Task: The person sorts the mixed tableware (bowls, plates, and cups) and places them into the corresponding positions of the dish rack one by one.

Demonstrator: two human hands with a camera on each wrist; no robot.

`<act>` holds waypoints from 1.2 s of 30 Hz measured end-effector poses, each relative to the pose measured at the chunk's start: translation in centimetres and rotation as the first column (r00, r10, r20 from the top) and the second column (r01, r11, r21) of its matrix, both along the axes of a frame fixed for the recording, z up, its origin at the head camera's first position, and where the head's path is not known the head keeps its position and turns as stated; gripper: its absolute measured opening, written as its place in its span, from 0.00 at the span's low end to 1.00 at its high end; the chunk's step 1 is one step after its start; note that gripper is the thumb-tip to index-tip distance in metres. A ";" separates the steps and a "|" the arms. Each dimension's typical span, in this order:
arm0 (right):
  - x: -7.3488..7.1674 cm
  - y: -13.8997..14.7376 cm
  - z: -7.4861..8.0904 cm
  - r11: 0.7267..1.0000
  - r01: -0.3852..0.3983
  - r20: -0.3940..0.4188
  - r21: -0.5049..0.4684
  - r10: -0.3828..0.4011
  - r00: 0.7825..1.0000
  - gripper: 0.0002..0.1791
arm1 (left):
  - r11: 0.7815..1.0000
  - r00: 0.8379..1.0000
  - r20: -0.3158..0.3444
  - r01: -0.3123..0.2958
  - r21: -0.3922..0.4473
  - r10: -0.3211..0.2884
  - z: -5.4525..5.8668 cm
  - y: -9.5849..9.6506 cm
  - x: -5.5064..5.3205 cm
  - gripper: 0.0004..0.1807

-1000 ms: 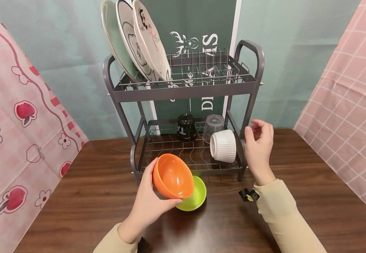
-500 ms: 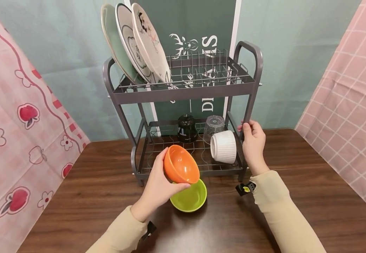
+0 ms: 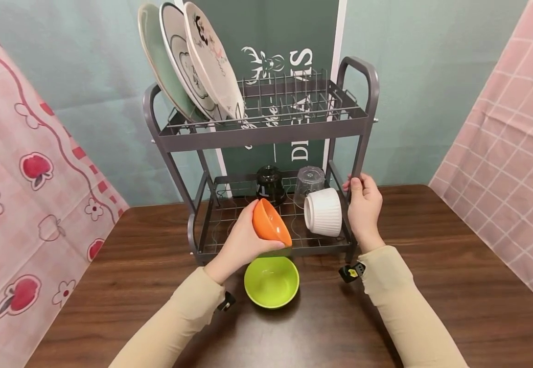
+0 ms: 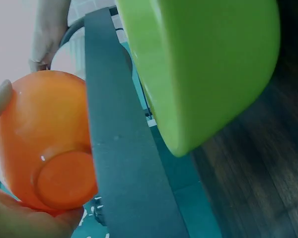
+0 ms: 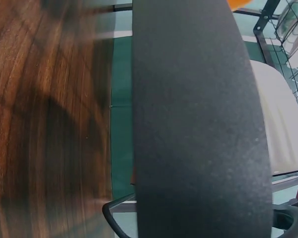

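My left hand (image 3: pixel 243 235) grips an orange bowl (image 3: pixel 270 223) between thumb and fingers, tilted on its side at the front of the rack's lower shelf. In the left wrist view the bowl's round base (image 4: pixel 67 179) faces the camera. On the table just below stands a lime green bowl (image 3: pixel 272 283), mouth up. My right hand (image 3: pixel 365 209) holds the right front post of the grey two-tier dish rack (image 3: pixel 266 137), thumb in front and fingers behind. Left of that hand, a white ribbed bowl (image 3: pixel 325 212) leans on its side on the lower shelf.
Behind on the lower shelf are an upside-down black cup (image 3: pixel 270 184) and a clear glass (image 3: pixel 309 184). Three plates (image 3: pixel 215 61) stand upright in the top tier's left slots. The rack stands on a dark wood table (image 3: pixel 110 286), with curtains behind and at both sides.
My left hand has carried the orange bowl up and right toward the lower shelf, tipping it further on its side. The right hand has moved left and taken hold of the rack's post.
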State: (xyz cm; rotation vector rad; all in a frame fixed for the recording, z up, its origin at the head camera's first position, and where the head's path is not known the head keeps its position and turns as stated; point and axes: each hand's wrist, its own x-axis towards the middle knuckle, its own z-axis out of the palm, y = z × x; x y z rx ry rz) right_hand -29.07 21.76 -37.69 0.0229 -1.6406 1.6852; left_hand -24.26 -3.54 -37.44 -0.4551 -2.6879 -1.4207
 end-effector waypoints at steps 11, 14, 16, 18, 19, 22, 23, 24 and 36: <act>0.8 -0.4 0.7 1.000 -0.022 0.006 -0.019 0.022 1.000 0.14 | 0.992 0.999 -0.045 0.015 -0.122 -0.021 -0.2 1.5 -2.0 0.60; 0.6 -0.3 0.5 1.000 -0.015 0.001 -0.012 0.015 1.000 0.15 | 0.987 0.998 -0.056 0.009 -0.162 -0.018 -0.3 1.8 -2.3 0.60; 0.1 -0.1 0.0 1.000 -0.009 -0.009 -0.005 0.009 1.000 0.16 | 0.983 0.998 -0.057 0.007 -0.181 -0.018 -0.3 2.0 -2.5 0.60; -0.2 0.0 -0.3 1.000 -0.004 -0.020 -0.004 0.004 1.000 0.17 | 0.981 0.998 -0.055 0.005 -0.193 -0.016 -0.4 2.2 -2.8 0.61; -0.2 0.0 -0.3 1.000 -0.003 -0.026 -0.002 0.003 1.000 0.17 | 0.980 0.998 -0.054 0.005 -0.199 -0.016 -0.4 2.3 -2.9 0.61; -0.2 0.0 -0.3 1.000 -0.001 -0.029 0.000 0.001 1.000 0.18 | 0.977 0.999 -0.051 0.009 -0.213 -0.020 -0.4 2.6 -3.1 0.61; -0.2 0.0 -0.2 1.000 -0.001 -0.028 0.002 0.001 1.000 0.18 | 0.976 0.999 -0.046 0.012 -0.216 -0.022 -0.4 2.7 -3.2 0.61; -0.1 0.0 -0.2 1.000 -0.001 -0.025 0.004 0.001 1.000 0.18 | 0.976 0.999 -0.042 0.015 -0.217 -0.024 -0.3 2.7 -3.2 0.61; 2.0 -0.8 1.8 0.998 -0.003 0.054 0.062 -0.001 0.999 0.16 | 0.967 0.999 -0.018 0.043 -0.251 -0.049 -0.4 3.4 -3.6 0.61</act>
